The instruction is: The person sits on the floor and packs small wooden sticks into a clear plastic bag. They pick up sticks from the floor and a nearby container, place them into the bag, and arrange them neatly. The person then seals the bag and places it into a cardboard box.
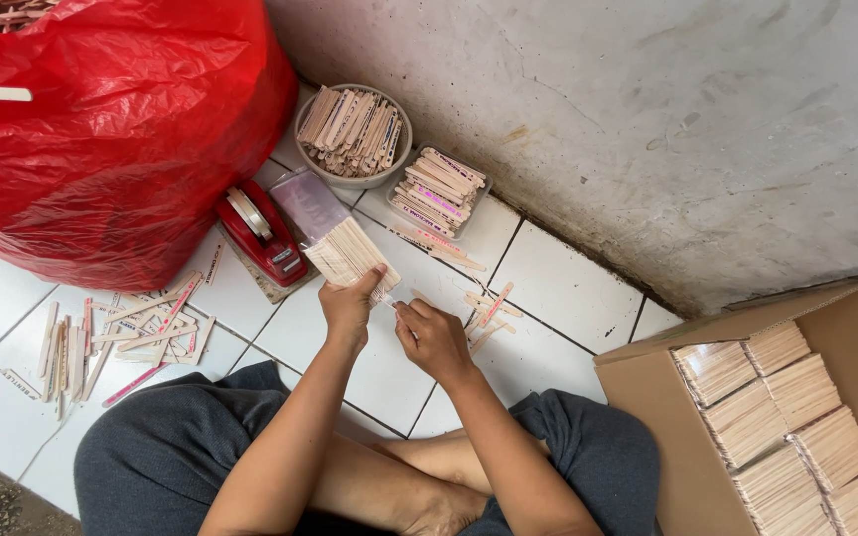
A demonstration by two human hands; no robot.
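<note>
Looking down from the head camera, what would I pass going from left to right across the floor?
Loose wooden sticks on the tiles → red tape dispenser → left hand holding a bundle of sticks → right hand → a few scattered sticks → cardboard box of packed stick bundles.
</note>
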